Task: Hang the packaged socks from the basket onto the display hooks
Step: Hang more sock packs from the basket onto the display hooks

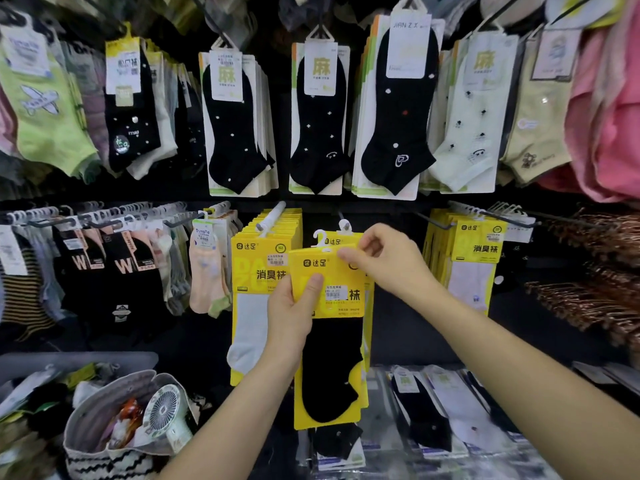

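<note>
Your left hand grips the sock pack at its left edge, thumb flat on the yellow front. Your right hand pinches the pack's top right corner, just beside the white hanger. Both hands are clamped on the pack.

The pack is at frame centre, long axis near vertical, hanger end up, and it's held in the air, not yet hung.

Key relation: the dark peg sits just above and slightly right of the hanger, deeper into the display. The right hand is nearer the hanger, so I'd steer with it and let the left carry the weight.

A second hanger shows behind the first, on another yellow pack. I can't tell whether that one is already on the peg or in your grip, because the view there is dark.

Room is tight:
- A stack of yellow packs on the white peg is just left.
- Another yellow stack is well right.
- The shelf with flat packs lies below.
- The basket is at lower left, with stock still in it.
</note>
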{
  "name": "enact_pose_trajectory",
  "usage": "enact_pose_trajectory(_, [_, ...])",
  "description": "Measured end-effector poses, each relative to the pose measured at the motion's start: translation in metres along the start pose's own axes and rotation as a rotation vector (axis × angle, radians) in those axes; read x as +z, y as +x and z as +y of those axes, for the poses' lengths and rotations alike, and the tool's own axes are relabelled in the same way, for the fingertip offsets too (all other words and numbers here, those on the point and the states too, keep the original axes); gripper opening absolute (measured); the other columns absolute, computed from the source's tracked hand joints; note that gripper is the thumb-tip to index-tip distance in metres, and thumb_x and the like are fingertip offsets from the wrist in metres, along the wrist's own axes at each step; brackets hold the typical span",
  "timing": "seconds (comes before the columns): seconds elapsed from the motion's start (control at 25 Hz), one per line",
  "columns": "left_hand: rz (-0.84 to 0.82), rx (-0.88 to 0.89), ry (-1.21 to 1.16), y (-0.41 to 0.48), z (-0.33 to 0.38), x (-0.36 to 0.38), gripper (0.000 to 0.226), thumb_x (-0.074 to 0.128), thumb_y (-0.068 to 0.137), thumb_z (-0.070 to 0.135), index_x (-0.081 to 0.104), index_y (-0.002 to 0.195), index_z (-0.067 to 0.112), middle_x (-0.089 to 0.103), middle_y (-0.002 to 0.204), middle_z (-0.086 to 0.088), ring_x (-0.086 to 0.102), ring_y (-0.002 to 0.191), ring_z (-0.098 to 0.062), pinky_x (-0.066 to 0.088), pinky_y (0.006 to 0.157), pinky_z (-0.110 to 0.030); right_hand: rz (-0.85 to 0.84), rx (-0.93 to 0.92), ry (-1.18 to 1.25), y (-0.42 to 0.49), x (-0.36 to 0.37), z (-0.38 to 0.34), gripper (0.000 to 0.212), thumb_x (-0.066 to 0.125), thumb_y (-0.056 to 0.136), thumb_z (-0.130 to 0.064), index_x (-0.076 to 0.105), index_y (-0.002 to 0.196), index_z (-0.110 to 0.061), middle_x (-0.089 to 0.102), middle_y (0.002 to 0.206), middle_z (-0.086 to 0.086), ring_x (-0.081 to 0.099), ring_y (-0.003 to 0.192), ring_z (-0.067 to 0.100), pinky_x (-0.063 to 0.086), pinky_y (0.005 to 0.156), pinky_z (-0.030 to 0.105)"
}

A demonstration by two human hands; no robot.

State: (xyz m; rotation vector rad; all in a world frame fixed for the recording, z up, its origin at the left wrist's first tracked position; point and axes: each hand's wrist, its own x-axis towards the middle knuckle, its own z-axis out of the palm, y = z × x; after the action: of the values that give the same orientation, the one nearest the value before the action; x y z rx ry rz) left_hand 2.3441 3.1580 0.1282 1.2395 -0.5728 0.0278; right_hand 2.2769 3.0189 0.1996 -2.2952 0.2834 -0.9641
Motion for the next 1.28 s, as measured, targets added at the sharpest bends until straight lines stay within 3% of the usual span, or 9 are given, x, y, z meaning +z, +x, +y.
enact_pose_trajectory(0.12, [-0.003,-0.023,-0.029,-0.001,-0.001,0.010,0.011,0.065,0.085,0.023,0.065,0.096,0.022,0.073,0.095,0.004,0.070,0.085,-0.009,0.057,0.068,-0.024,0.000,0.054,0.025,-0.007,-0.001,0.007,0.029,0.076,0.072,-0.040,0.049,0.073,-0.030,0.057,0.070,-0.006,0.049,0.060,0.004,0.039,0.053,0.016])
enact_pose_trajectory(0.24, [-0.060,-0.081,0.002,-0.004,-0.005,0.011,0.022,0.072,0.080,0.020,0.063,0.100,0.021,0.071,0.098,0.001,0.069,0.089,-0.013,0.057,0.075,-0.029,0.039,0.068,0.067,-0.007,-0.011,0.013,0.024,0.075,0.075,-0.035,0.052,0.073,-0.028,0.056,0.070,-0.005,0.047,0.060,0.006,0.040,0.056,0.019])
enact_pose_trajectory(0.48, [-0.090,-0.079,0.102,-0.010,-0.017,0.010,0.023,0.073,0.078,0.014,0.058,0.088,0.028,0.067,0.088,0.012,0.064,0.078,0.000,0.052,0.061,-0.012,-0.178,-0.102,-0.159,-0.006,-0.016,0.011,0.010,0.061,0.088,-0.032,0.067,0.086,-0.024,0.051,0.078,-0.012,0.045,0.069,0.002,0.034,0.063,0.020])
enact_pose_trajectory(0.68, [-0.135,-0.064,0.138,-0.010,-0.021,0.008,0.025,0.072,0.079,0.011,0.058,0.088,0.030,0.067,0.091,0.008,0.065,0.084,-0.007,0.054,0.072,-0.021,-0.238,-0.064,-0.037,0.000,-0.023,0.003,0.011,0.067,0.085,-0.020,0.065,0.076,-0.025,0.061,0.077,-0.005,0.053,0.072,0.011,0.048,0.072,0.031])
enact_pose_trajectory(0.92, [-0.172,-0.118,0.062,-0.007,-0.021,0.009,0.020,0.072,0.079,0.018,0.059,0.093,0.027,0.070,0.094,0.007,0.068,0.085,-0.005,0.054,0.066,-0.017,-0.218,-0.048,-0.014,0.014,-0.025,-0.004,0.017,0.065,0.086,-0.015,0.064,0.072,-0.025,0.064,0.067,-0.010,0.059,0.059,-0.001,0.046,0.065,0.018])
enact_pose_trajectory(1.04, [-0.092,-0.062,0.053,-0.008,-0.018,0.003,0.005,0.062,0.088,0.022,0.061,0.090,0.026,0.069,0.090,0.013,0.066,0.080,0.003,0.050,0.065,-0.012,-0.180,-0.016,0.022,0.023,-0.023,-0.006,0.016,0.064,0.087,-0.015,0.065,0.074,-0.025,0.065,0.070,-0.008,0.060,0.064,0.002,0.050,0.069,0.021])
enact_pose_trajectory(1.16, [0.093,0.023,0.083,-0.005,-0.011,-0.016,0.017,0.054,0.092,0.029,0.055,0.080,0.017,0.062,0.083,0.005,0.059,0.075,-0.010,0.047,0.071,-0.025,-0.124,0.009,0.065,0.035,-0.024,-0.011,0.014,0.065,0.086,-0.016,0.065,0.074,-0.024,0.066,0.071,-0.008,0.061,0.066,0.003,0.051,0.069,0.021])
enact_pose_trajectory(1.28, [0.158,0.088,0.073,0.002,0.001,-0.038,0.010,0.053,0.094,0.027,0.060,0.091,0.021,0.068,0.099,-0.001,0.064,0.094,-0.020,0.051,0.085,-0.038,-0.059,-0.001,0.088,0.047,-0.022,-0.017,0.015,0.065,0.085,-0.014,0.066,0.073,-0.023,0.063,0.067,-0.010,0.058,0.062,0.000,0.046,0.061,0.015])
